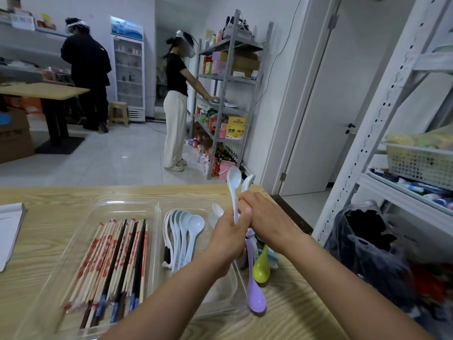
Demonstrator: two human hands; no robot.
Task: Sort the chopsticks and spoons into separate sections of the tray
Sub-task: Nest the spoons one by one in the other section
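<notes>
Over the pale wooden bench (pixel 49 195) both hands meet in the air. The left hand (pixel 228 239) is wrapped around the handles of two white plastic soup spoons (pixel 234 182), bowls pointing up, and the right hand (pixel 267 217) is closed over the same handles from the other side. Below sits the clear plastic two-section tray (pixel 157 217): paper-wrapped and black chopsticks (pixel 115 261) fill its left section, a nested row of pale blue-white spoons (pixel 183 236) lies in the right. A lilac plastic spoon (pixel 255 295) and a lime-green spoon (pixel 261 266) lie at the tray's right edge, partly on the bench. The risk I see: two smooth handles pinched together could slide apart, and one spoon might drop among the chopsticks or knock the nested row askew.
</notes>
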